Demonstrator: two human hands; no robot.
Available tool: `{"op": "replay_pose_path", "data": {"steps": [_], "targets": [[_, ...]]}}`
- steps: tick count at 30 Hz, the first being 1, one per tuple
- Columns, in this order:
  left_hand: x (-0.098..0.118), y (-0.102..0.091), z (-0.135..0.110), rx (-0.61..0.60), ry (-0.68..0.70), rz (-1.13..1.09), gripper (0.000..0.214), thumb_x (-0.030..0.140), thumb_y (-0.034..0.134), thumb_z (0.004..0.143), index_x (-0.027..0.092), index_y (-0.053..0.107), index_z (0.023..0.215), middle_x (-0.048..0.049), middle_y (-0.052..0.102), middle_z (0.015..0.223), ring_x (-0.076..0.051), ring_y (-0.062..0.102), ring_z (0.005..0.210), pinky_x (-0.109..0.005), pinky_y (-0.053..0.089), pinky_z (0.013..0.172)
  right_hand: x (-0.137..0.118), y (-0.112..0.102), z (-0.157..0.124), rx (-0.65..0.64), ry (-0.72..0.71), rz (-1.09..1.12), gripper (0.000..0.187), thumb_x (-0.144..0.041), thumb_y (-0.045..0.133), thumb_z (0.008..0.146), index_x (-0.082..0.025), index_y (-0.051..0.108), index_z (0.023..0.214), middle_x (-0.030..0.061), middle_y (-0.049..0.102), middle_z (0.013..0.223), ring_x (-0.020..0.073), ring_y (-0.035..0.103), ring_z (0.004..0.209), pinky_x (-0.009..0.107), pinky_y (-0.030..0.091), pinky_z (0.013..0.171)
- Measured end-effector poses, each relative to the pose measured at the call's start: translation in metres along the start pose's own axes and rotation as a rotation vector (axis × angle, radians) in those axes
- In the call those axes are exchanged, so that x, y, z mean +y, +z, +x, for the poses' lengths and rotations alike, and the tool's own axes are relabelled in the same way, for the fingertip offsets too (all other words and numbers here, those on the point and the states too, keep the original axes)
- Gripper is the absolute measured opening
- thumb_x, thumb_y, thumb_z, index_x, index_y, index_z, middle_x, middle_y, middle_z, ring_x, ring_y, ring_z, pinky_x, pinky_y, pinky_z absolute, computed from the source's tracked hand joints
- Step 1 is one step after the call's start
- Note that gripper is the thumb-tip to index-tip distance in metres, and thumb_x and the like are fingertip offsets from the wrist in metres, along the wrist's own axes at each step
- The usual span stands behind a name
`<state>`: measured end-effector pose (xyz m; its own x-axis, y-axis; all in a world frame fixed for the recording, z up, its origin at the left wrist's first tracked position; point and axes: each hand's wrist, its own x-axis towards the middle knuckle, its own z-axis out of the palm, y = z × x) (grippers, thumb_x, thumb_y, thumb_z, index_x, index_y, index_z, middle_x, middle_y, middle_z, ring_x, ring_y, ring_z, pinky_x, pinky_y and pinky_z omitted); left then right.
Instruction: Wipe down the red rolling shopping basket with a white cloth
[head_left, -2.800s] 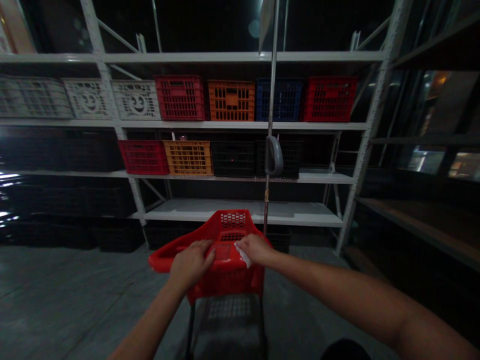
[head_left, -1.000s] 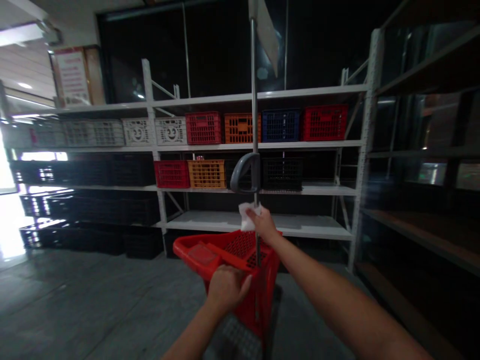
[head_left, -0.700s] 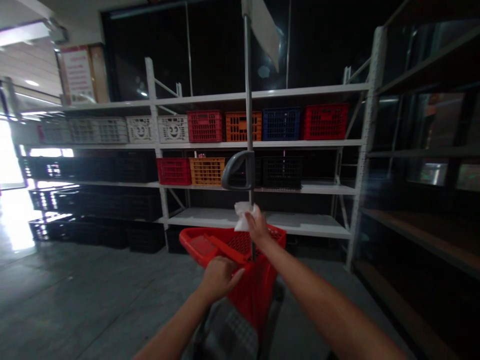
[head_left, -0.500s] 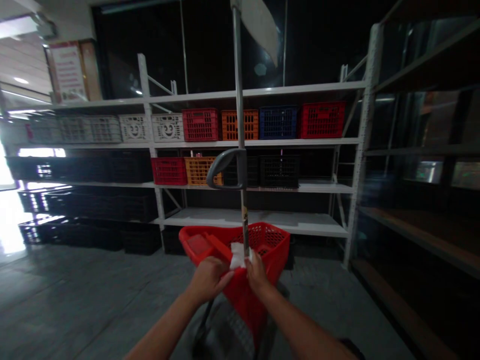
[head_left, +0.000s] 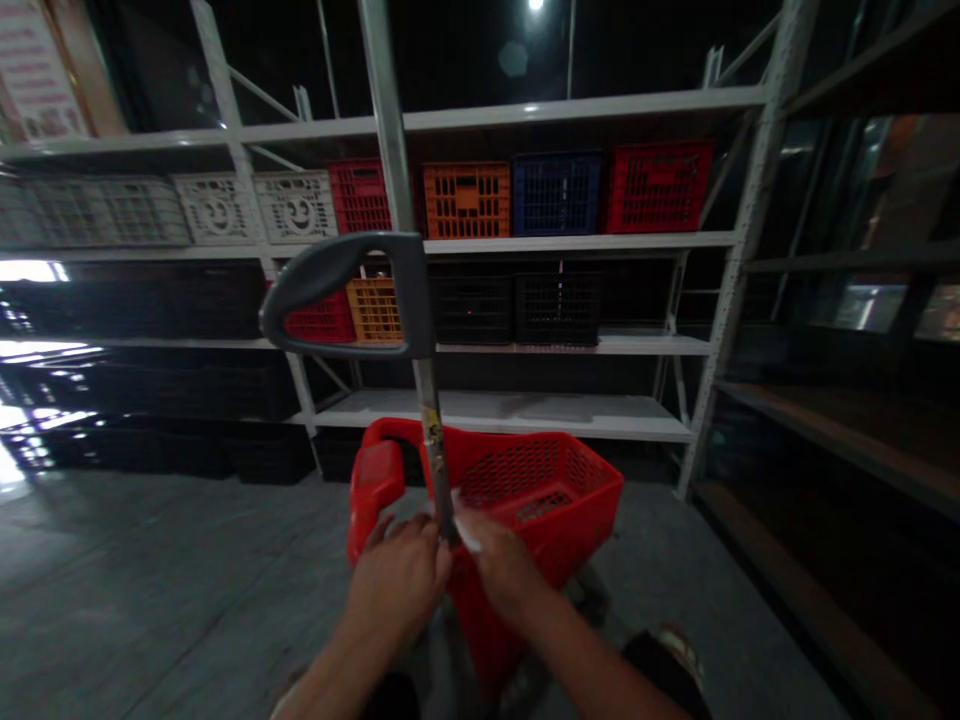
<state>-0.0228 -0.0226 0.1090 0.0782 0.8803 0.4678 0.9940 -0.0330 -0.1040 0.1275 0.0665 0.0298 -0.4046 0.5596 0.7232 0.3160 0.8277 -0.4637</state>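
A red plastic shopping cart [head_left: 555,490] stands right in front of me on the grey floor. A metal pole [head_left: 427,400] rises from its near edge and carries a grey handle [head_left: 337,290]. My left hand [head_left: 397,585] is closed round the base of the pole. My right hand [head_left: 499,565] is closed on a white cloth [head_left: 465,535] and presses it against the pole just above the cart's rim. Only a sliver of the cloth shows between the two hands.
White metal shelving [head_left: 525,240] runs across the back with red [head_left: 656,190], orange [head_left: 465,200], blue [head_left: 555,195], white [head_left: 296,205] and black [head_left: 555,305] crates. Dark shelves [head_left: 847,430] line the right side. Black crates [head_left: 150,420] stack up at the left.
My right hand with the cloth has slid from high on the pole down to its base. The cart and pole have come closer and turned; my left hand went from the cart's rim to the pole.
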Motion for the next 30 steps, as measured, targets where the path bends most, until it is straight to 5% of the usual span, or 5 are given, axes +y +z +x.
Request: {"op": "replay_pose_path", "data": {"steps": [5, 13, 19, 23, 30], "targets": [[-0.010, 0.011, -0.008, -0.106, -0.010, 0.034, 0.048, 0.045, 0.026, 0.085, 0.018, 0.062, 0.067, -0.0078, 0.066, 0.065, -0.021, 0.061, 0.061, -0.033, 0.041, 0.059, 0.007, 0.018, -0.042, -0.115, -0.181, -0.072, 0.065, -0.002, 0.033, 0.074, -0.022, 0.034, 0.135, 0.0054, 0.046, 0.132, 0.0175, 0.039, 0.124, 0.043, 0.032, 0.104], [-0.055, 0.025, -0.001, 0.013, 0.067, 0.084, 0.053, 0.052, 0.029, 0.085, 0.020, 0.062, 0.058, -0.0042, 0.064, 0.057, -0.018, 0.059, 0.056, -0.031, 0.037, 0.059, 0.059, -0.045, -0.006, -0.020, 0.280, 0.032, 0.061, 0.000, 0.034, 0.068, -0.024, 0.054, 0.120, 0.0048, 0.063, 0.110, 0.0200, 0.059, 0.103, 0.039, 0.045, 0.091], [-0.068, 0.032, 0.001, 0.054, 0.090, 0.091, 0.050, 0.052, 0.033, 0.083, 0.020, 0.060, 0.055, -0.0030, 0.063, 0.055, -0.018, 0.058, 0.054, -0.031, 0.036, 0.059, 0.033, 0.022, 0.107, -0.285, -0.190, 0.002, 0.058, 0.001, 0.042, 0.072, -0.030, 0.054, 0.119, -0.0033, 0.046, 0.132, 0.0175, 0.038, 0.124, 0.040, 0.031, 0.104], [-0.075, 0.034, 0.001, 0.049, 0.083, 0.063, 0.049, 0.051, 0.034, 0.083, 0.020, 0.061, 0.057, -0.0036, 0.064, 0.057, -0.018, 0.059, 0.057, -0.032, 0.037, 0.061, 0.040, 0.061, 0.097, -0.599, -0.336, 0.018, 0.050, -0.001, 0.045, 0.075, -0.023, 0.054, 0.119, 0.0011, 0.049, 0.129, 0.0171, 0.043, 0.121, 0.033, 0.037, 0.099], [-0.082, 0.041, -0.001, 0.061, 0.134, 0.046, 0.044, 0.048, 0.036, 0.084, 0.022, 0.060, 0.058, -0.0015, 0.063, 0.057, -0.017, 0.058, 0.056, -0.032, 0.038, 0.060, 0.067, 0.061, 0.102, -0.591, -0.505, 0.094, 0.054, 0.000, 0.043, 0.077, -0.019, 0.044, 0.128, 0.0026, 0.048, 0.130, 0.0140, 0.038, 0.124, 0.032, 0.026, 0.105]]}}
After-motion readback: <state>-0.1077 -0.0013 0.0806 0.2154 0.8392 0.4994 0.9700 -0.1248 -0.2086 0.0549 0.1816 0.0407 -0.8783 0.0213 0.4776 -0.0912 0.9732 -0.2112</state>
